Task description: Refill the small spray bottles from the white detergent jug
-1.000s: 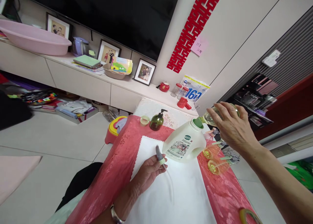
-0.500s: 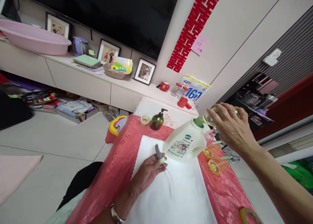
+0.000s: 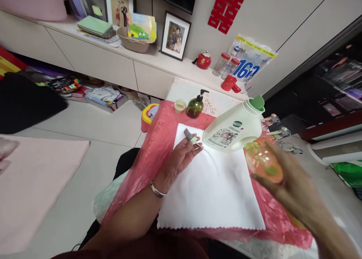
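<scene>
My left hand [image 3: 178, 159] is closed on a pump head [image 3: 189, 135], grey with a pale green collar. Its thin clear tube curves over the white cloth [image 3: 209, 202]. My right hand [image 3: 291, 172], blurred by motion, grips a clear bottle [image 3: 263, 162] tilted over the table's right side, just right of the jug. The large pale green detergent jug [image 3: 234, 128] stands uncapped on the far part of the cloth, with a green piece [image 3: 258, 101] in its mouth. Behind it to the left are a dark green pump bottle [image 3: 194, 108] and a small pale green cap [image 3: 180, 106].
Other clear bottles with pump tops [image 3: 279, 132] stand beyond my right hand. Red plastic [image 3: 141, 176] covers the table. Behind, a low cabinet [image 3: 107, 59] carries picture frames, glass jars and a detergent bag [image 3: 249, 64]. A yellow-red stool [image 3: 146, 117] stands at the left.
My right hand has brought the clear bottle down from the jug's mouth to the table's right side. My left hand still holds the pump head. The view has tilted downward.
</scene>
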`<state>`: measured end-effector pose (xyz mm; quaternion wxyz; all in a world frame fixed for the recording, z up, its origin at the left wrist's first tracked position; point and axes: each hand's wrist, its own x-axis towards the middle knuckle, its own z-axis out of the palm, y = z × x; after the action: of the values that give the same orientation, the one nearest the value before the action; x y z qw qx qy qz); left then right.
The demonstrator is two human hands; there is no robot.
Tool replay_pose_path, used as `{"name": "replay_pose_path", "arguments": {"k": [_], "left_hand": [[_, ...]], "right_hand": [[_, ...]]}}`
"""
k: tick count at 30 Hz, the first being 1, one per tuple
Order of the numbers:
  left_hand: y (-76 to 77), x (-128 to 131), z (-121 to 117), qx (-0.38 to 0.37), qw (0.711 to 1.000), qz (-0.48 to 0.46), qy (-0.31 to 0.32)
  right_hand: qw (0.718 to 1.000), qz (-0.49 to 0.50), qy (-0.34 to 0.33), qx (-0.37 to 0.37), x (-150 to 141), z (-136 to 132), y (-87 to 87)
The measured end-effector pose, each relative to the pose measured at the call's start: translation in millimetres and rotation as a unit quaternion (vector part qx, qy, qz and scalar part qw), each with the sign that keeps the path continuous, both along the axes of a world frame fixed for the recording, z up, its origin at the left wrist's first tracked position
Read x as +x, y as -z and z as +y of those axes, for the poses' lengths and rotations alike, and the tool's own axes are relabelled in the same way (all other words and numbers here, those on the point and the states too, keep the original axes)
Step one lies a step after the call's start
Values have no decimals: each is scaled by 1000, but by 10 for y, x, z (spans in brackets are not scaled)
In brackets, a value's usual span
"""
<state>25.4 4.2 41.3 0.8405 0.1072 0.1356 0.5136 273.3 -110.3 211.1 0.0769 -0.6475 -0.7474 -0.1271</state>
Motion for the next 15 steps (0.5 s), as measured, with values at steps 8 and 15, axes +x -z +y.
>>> {"name": "replay_pose_path", "arguments": {"k": [8, 15], "left_hand": [[-5, -2, 91, -29, 999, -10, -43], [48, 10, 49, 3, 1000, 14, -25]], "right_hand": [[992, 81, 44, -85, -117, -539, 984], [985, 125, 63, -104, -268, -509, 1065]]}}
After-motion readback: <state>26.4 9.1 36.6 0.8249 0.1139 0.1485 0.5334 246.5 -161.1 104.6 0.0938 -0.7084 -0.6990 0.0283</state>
